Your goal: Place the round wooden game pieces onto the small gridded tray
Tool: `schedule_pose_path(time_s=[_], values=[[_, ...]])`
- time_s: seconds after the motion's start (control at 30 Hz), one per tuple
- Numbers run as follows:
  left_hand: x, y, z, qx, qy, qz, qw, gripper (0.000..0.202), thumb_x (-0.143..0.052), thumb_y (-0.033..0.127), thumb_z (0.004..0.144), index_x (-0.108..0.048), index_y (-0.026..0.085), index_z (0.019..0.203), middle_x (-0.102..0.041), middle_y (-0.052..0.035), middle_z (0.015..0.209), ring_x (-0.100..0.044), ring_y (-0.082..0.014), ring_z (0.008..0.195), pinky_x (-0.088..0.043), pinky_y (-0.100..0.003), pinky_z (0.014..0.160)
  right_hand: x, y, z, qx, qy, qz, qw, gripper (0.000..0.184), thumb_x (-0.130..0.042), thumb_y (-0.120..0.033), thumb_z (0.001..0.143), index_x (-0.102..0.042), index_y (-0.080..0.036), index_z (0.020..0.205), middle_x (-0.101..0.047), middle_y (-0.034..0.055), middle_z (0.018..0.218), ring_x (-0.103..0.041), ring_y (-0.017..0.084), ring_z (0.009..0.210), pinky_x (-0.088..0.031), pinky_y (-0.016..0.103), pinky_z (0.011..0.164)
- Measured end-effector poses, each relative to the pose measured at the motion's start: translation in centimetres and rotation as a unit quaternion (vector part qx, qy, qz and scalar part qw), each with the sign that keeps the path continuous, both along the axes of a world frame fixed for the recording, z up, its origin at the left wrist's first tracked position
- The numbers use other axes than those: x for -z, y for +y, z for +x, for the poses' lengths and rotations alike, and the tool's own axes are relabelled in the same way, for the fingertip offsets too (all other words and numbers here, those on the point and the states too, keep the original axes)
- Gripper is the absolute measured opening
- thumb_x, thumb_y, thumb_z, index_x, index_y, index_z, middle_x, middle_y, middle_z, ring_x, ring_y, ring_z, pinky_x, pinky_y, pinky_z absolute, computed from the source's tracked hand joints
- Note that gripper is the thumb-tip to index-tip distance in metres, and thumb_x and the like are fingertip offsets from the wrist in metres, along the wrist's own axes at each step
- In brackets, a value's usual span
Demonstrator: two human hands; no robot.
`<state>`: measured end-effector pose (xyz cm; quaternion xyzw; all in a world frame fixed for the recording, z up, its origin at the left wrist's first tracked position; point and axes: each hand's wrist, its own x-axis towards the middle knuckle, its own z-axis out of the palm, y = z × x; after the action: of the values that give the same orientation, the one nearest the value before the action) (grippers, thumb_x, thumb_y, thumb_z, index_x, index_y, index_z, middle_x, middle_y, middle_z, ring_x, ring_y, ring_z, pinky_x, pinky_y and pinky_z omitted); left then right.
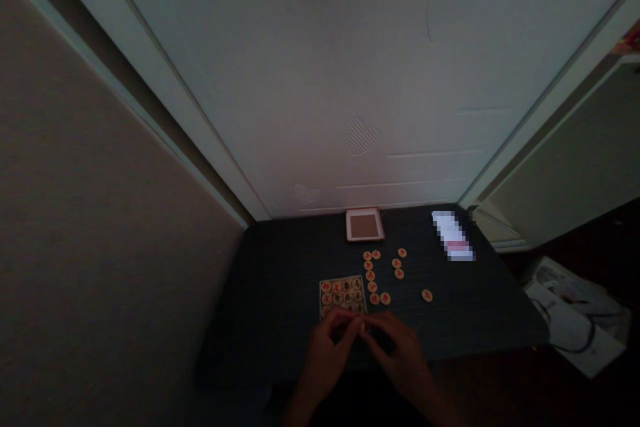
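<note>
My left hand (327, 340) and my right hand (395, 347) meet over the near edge of a shallow box (320, 293). Fingertips and thumbs of both are pinched together, and whatever may lie between them is hidden. Rows of round Chinese chess pieces (347, 286) with red or black characters fill the box, its near part covered by my fingers. To its right, several loose Chinese chess pieces (370, 276) form a bracket-like line on the dark table (280, 293). A small group of pieces (397, 263) sits farther right, with one single piece (427, 295) apart from them.
An open pale box lid or tray (365, 209) lies at the back against a white panel (320, 80) with heart shapes. A bright, blurred-out phone-like object (453, 235) is at the back right. White bags or boxes (575, 320) lie on the floor to the right.
</note>
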<state>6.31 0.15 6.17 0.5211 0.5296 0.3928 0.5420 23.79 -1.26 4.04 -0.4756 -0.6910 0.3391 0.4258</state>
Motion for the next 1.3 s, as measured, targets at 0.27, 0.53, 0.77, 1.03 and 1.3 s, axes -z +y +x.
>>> schedule_pose_path(time_s=[0.27, 0.53, 0.77, 1.03, 1.3], values=[[-1.0, 0.0, -0.4, 0.03, -0.009, -0.018, 0.999, 0.024, -0.062, 0.041, 0.095, -0.075, 0.024, 0.105, -0.079, -0.0057, 0.105, -0.075, -0.0218, 0.093, -0.058, -0.034, 0.088, -1.0, 0.3, 0.3, 0.01, 0.037, -0.085, 0.996, 0.026, -0.065, -0.04, 0.096, -0.074, -0.029, 0.118, -0.078, 0.0049, 0.104, -0.074, 0.022, 0.092, -0.059, 0.034, 0.086], [-1.2, -0.2, -0.2, 0.052, -0.027, -0.01, 0.998, 0.024, -0.067, 0.038, 0.093, -0.074, 0.027, 0.113, -0.077, -0.0065, 0.118, -0.074, -0.0237, 0.106, -0.056, -0.038, 0.099, -0.8, 0.3, 0.6, 0.019, 0.056, -0.108, 0.992, 0.028, -0.065, -0.043, 0.095, -0.075, -0.03, 0.118, -0.077, 0.0058, 0.112, -0.072, 0.025, 0.101, -0.057, 0.036, 0.092], [-0.9, -0.2, -0.3, 0.055, 0.005, 0.007, 0.998, 0.023, -0.066, 0.037, 0.094, -0.073, 0.027, 0.114, -0.078, -0.0057, 0.117, -0.075, -0.0236, 0.104, -0.056, -0.038, 0.097, -1.1, 0.5, 0.6, 0.003, 0.07, -0.133, 0.989, 0.031, -0.064, -0.045, 0.096, -0.074, -0.028, 0.119, -0.077, 0.0059, 0.114, -0.072, 0.025, 0.103, -0.056, 0.037, 0.094], [0.2, -0.7, -0.3, 0.064, 0.074, 0.039, 0.994, 0.02, -0.067, 0.036, 0.093, -0.073, 0.03, 0.111, -0.08, -0.0032, 0.109, -0.074, -0.0237, 0.101, -0.055, -0.041, 0.098, -1.1, 0.6, 0.1, 0.04, 0.092, -0.184, 0.978, 0.029, -0.069, -0.049, 0.091, -0.076, -0.023, 0.1, -0.079, 0.0052, 0.095, -0.073, 0.025, 0.089, -0.057, 0.036, 0.086], [0.1, -0.7, -0.2, 0.074, 0.104, 0.04, 0.991, 0.021, -0.065, 0.038, 0.094, -0.073, 0.031, 0.112, -0.079, -0.0028, 0.111, -0.073, -0.0238, 0.103, -0.054, -0.039, 0.096, -0.6, 0.9, 0.1, 0.071, 0.09, -0.188, 0.976, 0.031, -0.069, -0.052, 0.089, -0.078, -0.023, 0.093, -0.08, 0.0061, 0.09, -0.074, 0.027, 0.088, -0.058, 0.036, 0.083]])
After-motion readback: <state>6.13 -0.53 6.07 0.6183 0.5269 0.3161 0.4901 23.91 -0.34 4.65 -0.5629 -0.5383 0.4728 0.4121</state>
